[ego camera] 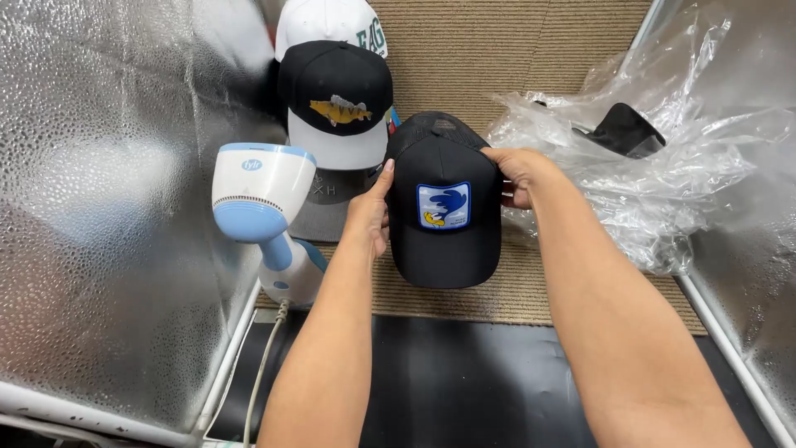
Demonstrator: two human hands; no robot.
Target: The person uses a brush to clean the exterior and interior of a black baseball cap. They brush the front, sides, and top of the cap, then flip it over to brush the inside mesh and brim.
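Black cap (445, 217) with its blue patch is gripped at both sides by left hand (369, 217) and right hand (519, 174), seemingly being positioned near the steamer (264, 214).

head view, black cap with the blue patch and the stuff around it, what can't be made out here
- Black cap with the blue square patch, head view: its back is hidden behind its own crown; left hand and right hand cover its sides.
- Grey cap: mostly hidden under the black-and-white fish cap.
- White cap: cut off by the top edge.
- Black item: veiled by clear crumpled plastic.
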